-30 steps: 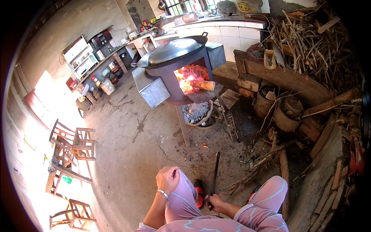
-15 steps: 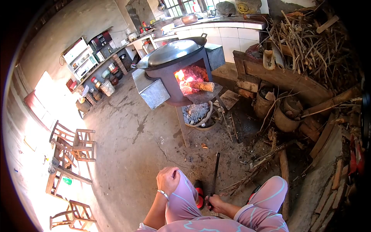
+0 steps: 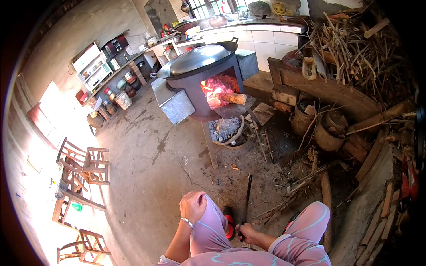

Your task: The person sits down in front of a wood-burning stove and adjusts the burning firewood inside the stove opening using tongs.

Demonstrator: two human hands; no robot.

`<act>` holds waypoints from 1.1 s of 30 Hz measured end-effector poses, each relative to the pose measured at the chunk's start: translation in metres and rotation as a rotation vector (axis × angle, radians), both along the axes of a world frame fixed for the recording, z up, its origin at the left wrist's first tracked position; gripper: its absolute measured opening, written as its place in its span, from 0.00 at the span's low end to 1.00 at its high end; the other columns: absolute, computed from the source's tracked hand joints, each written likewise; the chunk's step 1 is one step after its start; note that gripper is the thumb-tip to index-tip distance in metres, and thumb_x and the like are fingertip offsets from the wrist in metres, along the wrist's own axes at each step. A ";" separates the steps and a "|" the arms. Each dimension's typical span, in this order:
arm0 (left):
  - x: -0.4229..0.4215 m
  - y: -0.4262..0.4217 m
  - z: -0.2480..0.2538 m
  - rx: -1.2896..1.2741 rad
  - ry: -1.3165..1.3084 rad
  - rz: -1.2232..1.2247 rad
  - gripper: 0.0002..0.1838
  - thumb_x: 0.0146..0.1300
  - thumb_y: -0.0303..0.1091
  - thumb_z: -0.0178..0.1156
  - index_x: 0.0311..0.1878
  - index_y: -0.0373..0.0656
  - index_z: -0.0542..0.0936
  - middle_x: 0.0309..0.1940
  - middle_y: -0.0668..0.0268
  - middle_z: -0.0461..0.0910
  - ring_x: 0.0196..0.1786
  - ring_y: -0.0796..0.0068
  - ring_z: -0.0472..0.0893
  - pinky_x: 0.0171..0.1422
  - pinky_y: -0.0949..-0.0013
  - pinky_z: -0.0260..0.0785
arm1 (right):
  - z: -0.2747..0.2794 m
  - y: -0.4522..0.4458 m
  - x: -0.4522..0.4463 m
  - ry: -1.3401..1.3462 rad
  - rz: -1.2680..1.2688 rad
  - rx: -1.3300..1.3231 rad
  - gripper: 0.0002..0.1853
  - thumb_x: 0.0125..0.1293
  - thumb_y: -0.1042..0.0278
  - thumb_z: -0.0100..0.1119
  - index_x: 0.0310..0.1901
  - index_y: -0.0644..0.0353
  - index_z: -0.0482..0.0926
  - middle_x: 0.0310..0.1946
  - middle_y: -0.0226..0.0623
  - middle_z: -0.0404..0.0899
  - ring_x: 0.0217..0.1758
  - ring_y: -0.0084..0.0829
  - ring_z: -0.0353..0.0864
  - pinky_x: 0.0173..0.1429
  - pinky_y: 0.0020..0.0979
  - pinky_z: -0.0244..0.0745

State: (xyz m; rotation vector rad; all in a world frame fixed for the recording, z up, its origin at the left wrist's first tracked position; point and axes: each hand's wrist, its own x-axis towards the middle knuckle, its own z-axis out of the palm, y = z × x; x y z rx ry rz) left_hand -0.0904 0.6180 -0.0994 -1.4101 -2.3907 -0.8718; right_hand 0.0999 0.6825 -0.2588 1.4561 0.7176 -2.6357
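Observation:
My left hand [image 3: 193,206], with a bracelet at its wrist, rests curled on my left knee; whether anything is under its fingers is hidden. Between my knees, my right hand [image 3: 246,232] is wrapped round one end of a long dark rod [image 3: 248,199], which points away from me over the floor. Ahead stands a metal stove [image 3: 199,98] with a fire [image 3: 216,87] in its opening and a log [image 3: 231,98] sticking out. A domed lid [image 3: 199,59] covers the pan on top. Under the stove sits a basin of ash [image 3: 226,129].
Firewood [image 3: 355,53] is piled at the upper right, behind a wooden board [image 3: 324,84]. Metal buckets [image 3: 330,133] and loose sticks lie at the right. Wooden chairs [image 3: 95,166] stand at the left. A tiled counter [image 3: 259,40] runs along the back.
The flames in the stove opening flicker differently. My hands and the rod have stayed in place.

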 end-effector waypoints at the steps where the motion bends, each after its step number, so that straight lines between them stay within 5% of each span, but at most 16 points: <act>1: 0.000 0.000 0.001 0.000 0.000 0.000 0.04 0.53 0.30 0.62 0.32 0.42 0.83 0.32 0.61 0.84 0.37 0.58 0.82 0.44 0.60 0.74 | 0.000 0.000 0.000 -0.004 -0.001 0.003 0.04 0.64 0.74 0.55 0.33 0.62 0.70 0.22 0.37 0.68 0.19 0.32 0.69 0.15 0.27 0.56; 14: -0.001 -0.002 0.001 0.013 -0.040 0.015 0.04 0.53 0.28 0.63 0.33 0.43 0.84 0.32 0.59 0.84 0.37 0.57 0.83 0.45 0.60 0.75 | 0.002 0.002 0.002 0.067 -0.013 -0.007 0.04 0.62 0.76 0.55 0.32 0.63 0.70 0.23 0.37 0.68 0.20 0.30 0.70 0.16 0.25 0.57; 17: -0.002 -0.002 -0.001 0.042 -0.033 0.000 0.04 0.53 0.31 0.62 0.32 0.44 0.84 0.31 0.60 0.84 0.36 0.57 0.83 0.42 0.59 0.75 | 0.018 0.011 0.002 0.067 -0.047 0.009 0.06 0.61 0.77 0.55 0.29 0.59 0.68 0.21 0.31 0.64 0.19 0.25 0.65 0.15 0.23 0.53; 21: -0.004 -0.005 -0.004 0.045 -0.025 0.011 0.04 0.54 0.31 0.62 0.32 0.44 0.84 0.31 0.60 0.84 0.35 0.58 0.83 0.42 0.59 0.75 | 0.026 0.038 0.005 0.201 -0.164 -0.283 0.14 0.62 0.75 0.53 0.24 0.50 0.61 0.18 0.21 0.54 0.17 0.16 0.51 0.16 0.22 0.41; 30: -0.008 -0.010 -0.007 0.053 -0.038 0.024 0.04 0.54 0.30 0.62 0.33 0.45 0.84 0.31 0.59 0.84 0.36 0.57 0.83 0.44 0.59 0.75 | 0.129 0.015 0.059 0.319 -0.142 0.135 0.10 0.65 0.70 0.53 0.28 0.50 0.64 0.16 0.21 0.54 0.12 0.17 0.51 0.15 0.23 0.41; 33: -0.009 -0.011 -0.007 0.060 -0.036 0.019 0.04 0.54 0.30 0.62 0.32 0.45 0.84 0.31 0.60 0.84 0.36 0.57 0.83 0.43 0.58 0.75 | 0.114 0.008 0.073 0.471 -0.239 0.153 0.04 0.66 0.70 0.51 0.37 0.53 0.65 0.15 0.24 0.54 0.11 0.20 0.54 0.15 0.25 0.44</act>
